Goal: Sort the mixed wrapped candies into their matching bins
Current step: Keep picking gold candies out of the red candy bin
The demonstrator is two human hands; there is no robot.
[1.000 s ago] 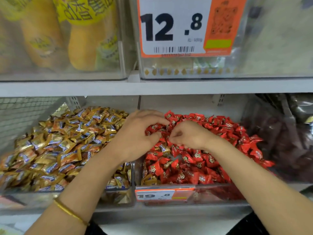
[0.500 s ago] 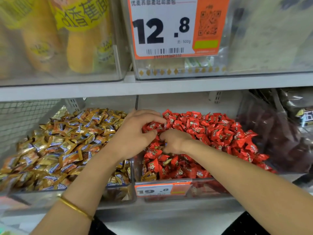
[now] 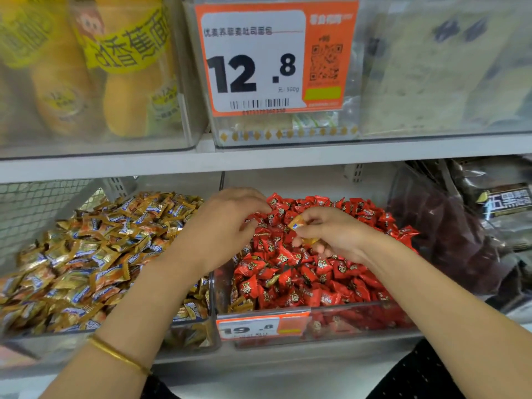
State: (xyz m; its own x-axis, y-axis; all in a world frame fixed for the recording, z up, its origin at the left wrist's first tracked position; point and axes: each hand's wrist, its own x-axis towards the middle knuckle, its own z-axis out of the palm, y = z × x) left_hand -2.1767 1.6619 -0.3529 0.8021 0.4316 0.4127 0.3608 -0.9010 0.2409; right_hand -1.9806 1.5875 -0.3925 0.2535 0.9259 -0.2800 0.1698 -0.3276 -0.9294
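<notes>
Price tag (image 3: 249, 329) fronts red candies (image 3: 302, 283); right hand (image 3: 336, 234) pinches gold candy (image 3: 296, 224).

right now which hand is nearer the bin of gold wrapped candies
Left. The left hand hangs over the divider at the gold candy bin's right edge; the right hand is farther right over the red candies, pinching a gold-wrapped candy.
</notes>
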